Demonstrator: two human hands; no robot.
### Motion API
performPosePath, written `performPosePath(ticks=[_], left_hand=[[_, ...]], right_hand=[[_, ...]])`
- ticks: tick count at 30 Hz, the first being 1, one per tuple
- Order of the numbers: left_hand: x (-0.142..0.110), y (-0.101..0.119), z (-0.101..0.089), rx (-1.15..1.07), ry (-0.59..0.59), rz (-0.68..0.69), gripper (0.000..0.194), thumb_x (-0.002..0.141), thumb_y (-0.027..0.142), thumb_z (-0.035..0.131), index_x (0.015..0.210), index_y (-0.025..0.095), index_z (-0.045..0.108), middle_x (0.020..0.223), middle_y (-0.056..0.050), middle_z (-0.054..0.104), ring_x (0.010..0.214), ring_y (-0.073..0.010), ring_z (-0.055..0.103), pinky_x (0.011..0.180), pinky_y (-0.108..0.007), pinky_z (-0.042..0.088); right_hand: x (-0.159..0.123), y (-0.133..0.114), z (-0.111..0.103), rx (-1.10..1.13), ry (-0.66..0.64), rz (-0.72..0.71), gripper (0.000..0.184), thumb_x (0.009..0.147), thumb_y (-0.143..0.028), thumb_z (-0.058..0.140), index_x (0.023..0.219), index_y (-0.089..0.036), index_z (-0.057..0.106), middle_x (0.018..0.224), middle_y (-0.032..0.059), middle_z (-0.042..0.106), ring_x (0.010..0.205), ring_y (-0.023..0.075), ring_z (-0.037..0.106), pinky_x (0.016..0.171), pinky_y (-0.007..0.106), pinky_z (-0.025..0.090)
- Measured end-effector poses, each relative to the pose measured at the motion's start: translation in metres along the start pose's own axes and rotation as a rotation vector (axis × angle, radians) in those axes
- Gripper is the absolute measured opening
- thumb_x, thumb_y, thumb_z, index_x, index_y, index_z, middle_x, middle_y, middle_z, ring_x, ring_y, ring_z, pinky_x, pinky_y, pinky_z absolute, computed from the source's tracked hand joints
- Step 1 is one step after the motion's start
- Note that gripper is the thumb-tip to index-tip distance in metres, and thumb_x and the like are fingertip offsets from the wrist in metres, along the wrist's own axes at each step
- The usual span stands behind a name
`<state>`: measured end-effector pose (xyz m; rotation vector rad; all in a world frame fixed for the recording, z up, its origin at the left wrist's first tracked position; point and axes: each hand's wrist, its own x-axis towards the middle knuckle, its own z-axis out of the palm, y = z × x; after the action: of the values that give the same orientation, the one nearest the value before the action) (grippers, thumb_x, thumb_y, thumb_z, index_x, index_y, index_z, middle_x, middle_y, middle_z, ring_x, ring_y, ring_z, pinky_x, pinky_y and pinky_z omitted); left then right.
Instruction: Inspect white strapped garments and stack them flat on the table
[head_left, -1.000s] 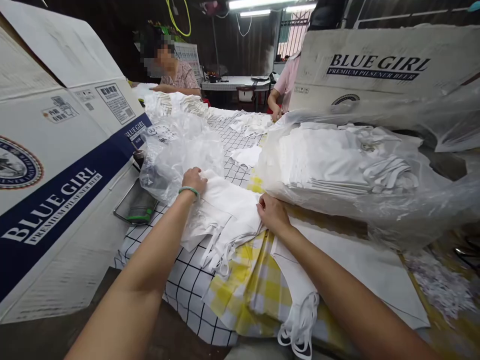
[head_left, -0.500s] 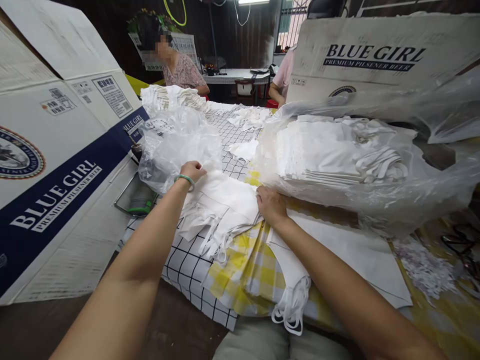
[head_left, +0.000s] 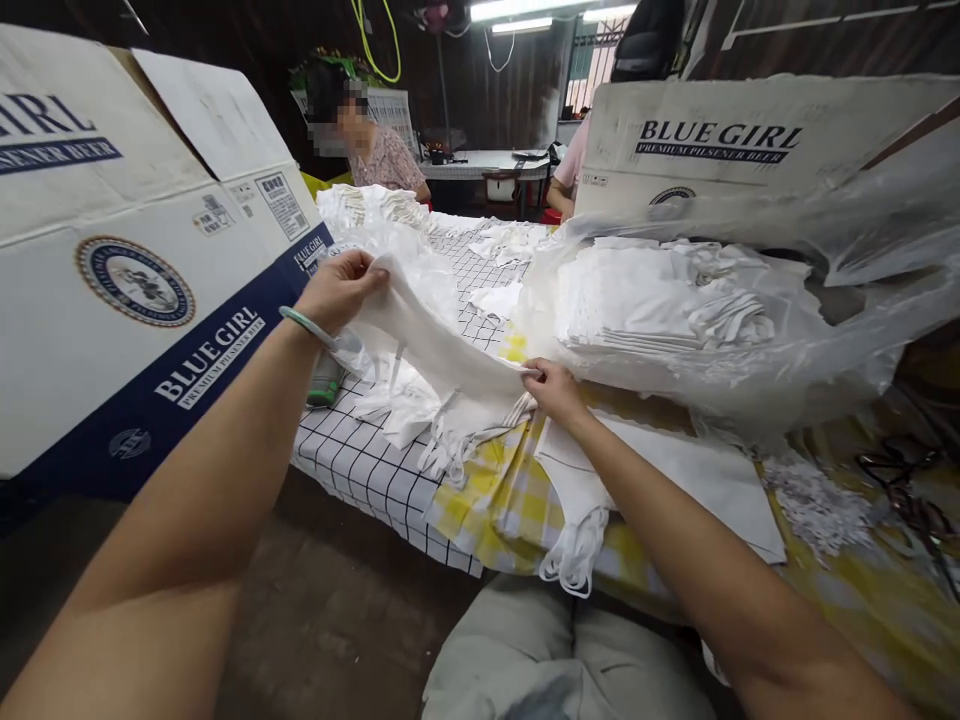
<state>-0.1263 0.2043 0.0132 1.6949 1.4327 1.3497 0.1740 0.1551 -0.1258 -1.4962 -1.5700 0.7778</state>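
Note:
A white cloth piece is stretched between my two hands, its middle sagging. My left hand, with a pale green bangle on the wrist, pinches one corner and is raised higher. My right hand pinches the opposite end lower down, close to the table. Beneath the cloth lies a loose pile of white cloth pieces, with narrow strips hanging toward the table's front edge. Beside it, partly under my right forearm, more white cloth lies flat, and its looped straps hang over the edge.
A large white and blue carton stands at left, another carton at back right. An open plastic bag surrounds folded white cloths. Thread scraps lie at right. Two people sit across the checkered table.
My left hand has lifted and moved left, raising the cloth off the pile. My right hand has shifted slightly and now pinches the cloth's other end. The view has turned a little left.

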Motion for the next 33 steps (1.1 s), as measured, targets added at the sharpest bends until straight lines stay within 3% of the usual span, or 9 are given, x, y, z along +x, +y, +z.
performPosePath(ticks=[3, 7, 10, 13, 19, 22, 25, 29, 33], left_hand=[[-0.015, 0.033, -0.018, -0.022, 0.072, 0.072, 0.023, 0.08, 0.03, 0.065, 0.084, 0.011, 0.051, 0.069, 0.003, 0.05, 0.061, -0.0058, 0.045, 0.074, -0.034, 0.049], [-0.037, 0.07, -0.032, -0.105, 0.179, 0.145, 0.024, 0.079, 0.029, 0.067, 0.083, 0.012, 0.051, 0.067, 0.005, 0.05, 0.057, -0.0048, 0.044, 0.075, -0.033, 0.05], [-0.06, 0.095, -0.024, -0.217, 0.18, 0.149, 0.029, 0.076, 0.033, 0.072, 0.079, 0.013, 0.052, 0.063, 0.006, 0.051, 0.057, -0.0052, 0.043, 0.074, -0.03, 0.05], [-0.088, 0.112, 0.002, -0.403, 0.086, 0.145, 0.027, 0.075, 0.031, 0.074, 0.077, 0.014, 0.054, 0.064, 0.005, 0.054, 0.06, -0.0074, 0.047, 0.077, -0.032, 0.052], [-0.15, 0.112, 0.079, -0.685, -0.154, -0.023, 0.014, 0.077, 0.023, 0.07, 0.072, 0.016, 0.059, 0.057, 0.003, 0.057, 0.062, -0.0118, 0.055, 0.071, -0.029, 0.054], [-0.182, 0.103, 0.112, -0.737, -0.263, -0.136, 0.015, 0.072, 0.023, 0.073, 0.071, 0.015, 0.061, 0.059, 0.002, 0.06, 0.055, -0.0099, 0.053, 0.054, -0.022, 0.049], [-0.203, 0.089, 0.136, -0.745, -0.373, -0.245, 0.023, 0.065, 0.029, 0.079, 0.071, 0.015, 0.062, 0.061, 0.0, 0.061, 0.054, -0.0106, 0.055, 0.051, -0.021, 0.046], [-0.202, 0.059, 0.172, -0.716, -0.491, -0.377, 0.029, 0.059, 0.031, 0.082, 0.073, 0.014, 0.062, 0.066, -0.002, 0.064, 0.059, -0.0124, 0.059, 0.057, -0.023, 0.049], [-0.177, 0.023, 0.219, -0.524, -0.409, -0.524, 0.026, 0.058, 0.027, 0.078, 0.066, 0.015, 0.056, 0.057, 0.001, 0.059, 0.051, -0.0094, 0.054, 0.051, -0.021, 0.046]], right_hand=[[-0.012, -0.025, -0.021, 0.422, -0.007, 0.009, 0.021, 0.068, -0.038, 0.065, 0.078, -0.019, 0.064, 0.066, -0.0031, 0.059, 0.065, 0.0134, 0.054, 0.065, 0.027, 0.042], [-0.035, -0.067, -0.065, 0.82, -0.006, -0.087, 0.027, 0.065, -0.04, 0.072, 0.079, -0.021, 0.059, 0.075, -0.0026, 0.062, 0.075, 0.013, 0.06, 0.072, 0.027, 0.047], [-0.058, -0.09, -0.107, 0.889, 0.054, -0.197, 0.031, 0.065, -0.041, 0.076, 0.081, -0.022, 0.057, 0.077, -0.0029, 0.063, 0.079, 0.0134, 0.062, 0.073, 0.027, 0.049], [-0.087, -0.096, -0.149, 0.833, 0.157, -0.286, 0.035, 0.067, -0.046, 0.076, 0.082, -0.023, 0.055, 0.077, -0.003, 0.064, 0.083, 0.0152, 0.064, 0.073, 0.028, 0.051], [-0.165, -0.06, -0.216, 0.664, 0.34, -0.245, 0.039, 0.066, -0.051, 0.076, 0.082, -0.024, 0.054, 0.076, -0.0033, 0.065, 0.088, 0.0175, 0.065, 0.076, 0.03, 0.052], [-0.21, -0.038, -0.238, 0.619, 0.4, -0.185, 0.038, 0.065, -0.048, 0.078, 0.085, -0.024, 0.057, 0.078, -0.0027, 0.067, 0.088, 0.0177, 0.065, 0.077, 0.031, 0.052], [-0.243, -0.019, -0.252, 0.635, 0.437, -0.121, 0.037, 0.063, -0.043, 0.081, 0.086, -0.023, 0.059, 0.079, -0.0028, 0.068, 0.084, 0.0166, 0.065, 0.077, 0.03, 0.052], [-0.242, 0.019, -0.255, 0.694, 0.434, 0.041, 0.037, 0.058, -0.036, 0.082, 0.082, -0.023, 0.058, 0.071, -0.0049, 0.066, 0.07, 0.0134, 0.063, 0.072, 0.028, 0.052], [-0.198, 0.072, -0.238, 0.544, 0.476, 0.238, 0.034, 0.062, -0.04, 0.073, 0.083, -0.022, 0.053, 0.066, -0.0042, 0.063, 0.061, 0.0147, 0.059, 0.064, 0.03, 0.05]])
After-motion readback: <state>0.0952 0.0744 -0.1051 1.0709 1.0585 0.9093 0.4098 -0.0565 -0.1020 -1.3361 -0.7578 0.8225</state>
